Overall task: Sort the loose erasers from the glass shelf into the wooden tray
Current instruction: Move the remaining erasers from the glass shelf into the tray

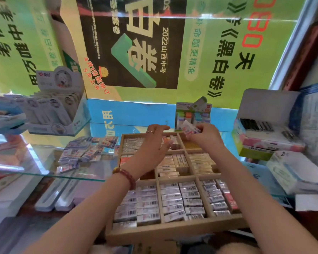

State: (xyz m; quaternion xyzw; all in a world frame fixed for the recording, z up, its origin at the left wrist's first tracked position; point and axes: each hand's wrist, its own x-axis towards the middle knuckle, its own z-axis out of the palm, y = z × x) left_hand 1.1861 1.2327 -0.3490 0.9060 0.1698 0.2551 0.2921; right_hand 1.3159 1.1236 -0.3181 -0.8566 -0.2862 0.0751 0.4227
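Note:
A wooden tray (173, 230) with several compartments full of wrapped erasers sits in front of me. Left of it, a pile of loose erasers (81, 153) lies on the glass shelf (44, 173). My left hand (152, 145) hovers over the tray's far compartments with fingers stretched out and relaxed, holding nothing that I can see. My right hand (204, 136) is raised over the tray's far right corner and pinches a wrapped eraser (190, 128) between thumb and fingers.
A display box of correction tapes (55, 110) stands at the back left. A small box of coloured items (193, 114) is behind the tray. Stacked boxes (268, 136) and a white carton (296, 171) crowd the right side. Posters cover the back wall.

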